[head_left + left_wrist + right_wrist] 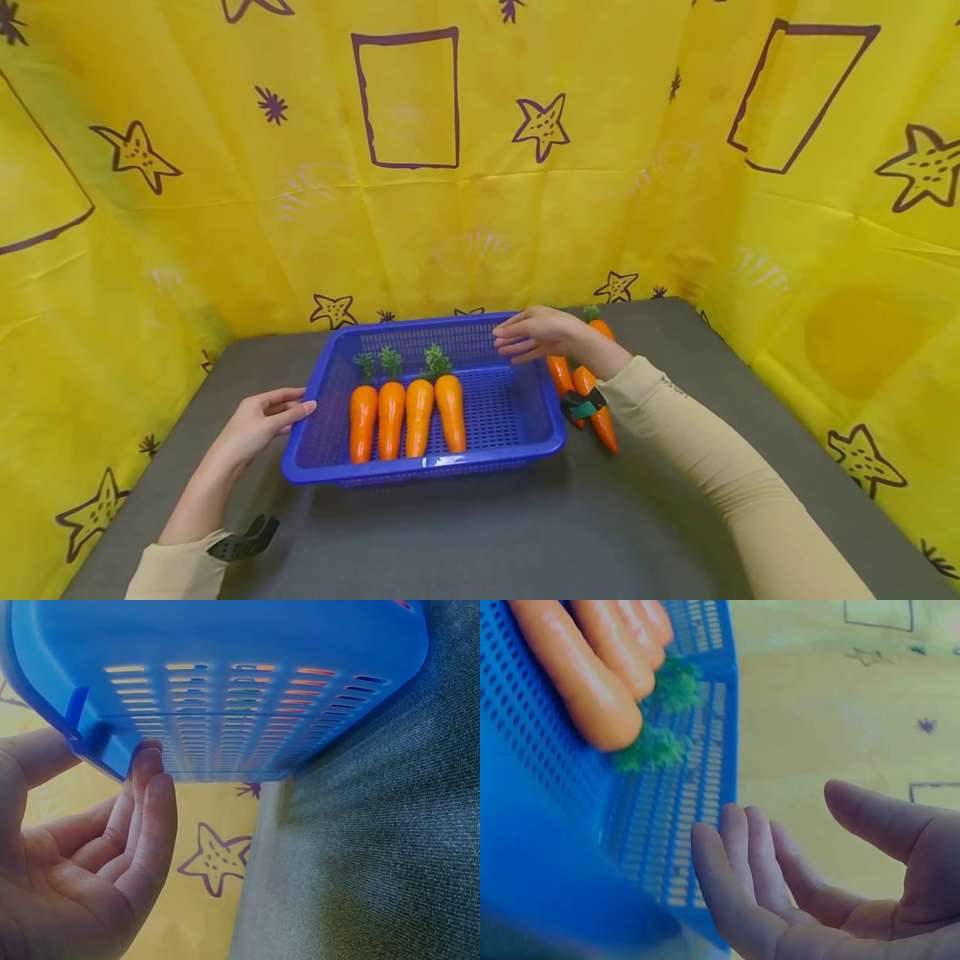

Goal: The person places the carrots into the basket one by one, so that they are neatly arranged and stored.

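A blue plastic basket [510,455] with slotted walls sits on the dark table. Several orange carrots [391,421] with green tops lie side by side in its left and middle part, tops toward the back. My left hand [251,429] holds the basket's left rim; in the left wrist view the thumb is at the rim and the fingers [154,817] bend against the outer wall. Above the basket's right back corner is my right hand [547,332], its fingers loosely extended and nothing in them. More carrots [602,427] lie outside the basket on the right, partly hidden by the right wrist.
A yellow cloth [480,208] with drawn stars and frames hangs behind the table and along both sides. The dark grey tabletop [450,542] extends in front of the basket. Each wrist wears a dark band [246,540].
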`<state>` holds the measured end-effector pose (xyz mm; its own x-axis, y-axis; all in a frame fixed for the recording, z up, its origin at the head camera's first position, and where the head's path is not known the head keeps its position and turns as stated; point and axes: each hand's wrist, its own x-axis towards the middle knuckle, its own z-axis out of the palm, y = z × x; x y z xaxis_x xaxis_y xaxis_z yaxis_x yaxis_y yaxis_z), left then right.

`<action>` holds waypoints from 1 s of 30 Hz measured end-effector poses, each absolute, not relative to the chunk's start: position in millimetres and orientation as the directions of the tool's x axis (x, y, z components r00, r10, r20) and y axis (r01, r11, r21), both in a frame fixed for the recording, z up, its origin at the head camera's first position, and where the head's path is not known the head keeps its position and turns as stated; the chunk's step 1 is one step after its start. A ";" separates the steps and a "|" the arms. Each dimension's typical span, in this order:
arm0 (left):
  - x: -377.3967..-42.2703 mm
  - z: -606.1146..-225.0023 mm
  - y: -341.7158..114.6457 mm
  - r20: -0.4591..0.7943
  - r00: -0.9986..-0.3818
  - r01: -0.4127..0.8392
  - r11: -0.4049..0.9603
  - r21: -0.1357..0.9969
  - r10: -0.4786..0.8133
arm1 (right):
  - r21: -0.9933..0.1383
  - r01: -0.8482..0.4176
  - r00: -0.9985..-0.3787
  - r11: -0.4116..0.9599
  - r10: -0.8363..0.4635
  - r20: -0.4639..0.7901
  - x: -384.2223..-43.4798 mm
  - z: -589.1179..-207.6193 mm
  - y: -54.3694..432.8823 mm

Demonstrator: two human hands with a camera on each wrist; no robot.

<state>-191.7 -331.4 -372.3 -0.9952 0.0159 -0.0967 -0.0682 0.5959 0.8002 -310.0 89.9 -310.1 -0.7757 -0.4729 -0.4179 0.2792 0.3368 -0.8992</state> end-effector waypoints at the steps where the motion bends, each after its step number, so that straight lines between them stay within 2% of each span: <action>1: -191.9 -372.5 -331.6 -0.099 -0.995 -0.070 0.599 0.798 0.016 | -0.901 0.270 -0.781 0.339 -0.470 -0.411 -309.6 -308.6 94.1; 14: -192.6 -373.9 -331.5 -0.100 -0.995 -0.071 0.599 0.798 0.015 | -0.920 0.256 -0.819 0.298 -0.439 -0.370 -305.4 -307.3 153.0; 21: -191.6 -374.4 -332.8 -0.106 -0.994 -0.074 0.603 0.794 0.019 | -0.894 0.275 -0.843 0.355 -0.357 -0.401 -307.5 -321.0 179.1; 30: -191.0 -371.6 -330.7 -0.093 -0.995 -0.061 0.598 0.799 0.022 | -0.889 0.336 -0.842 0.311 -0.324 -0.431 -307.7 -341.7 211.5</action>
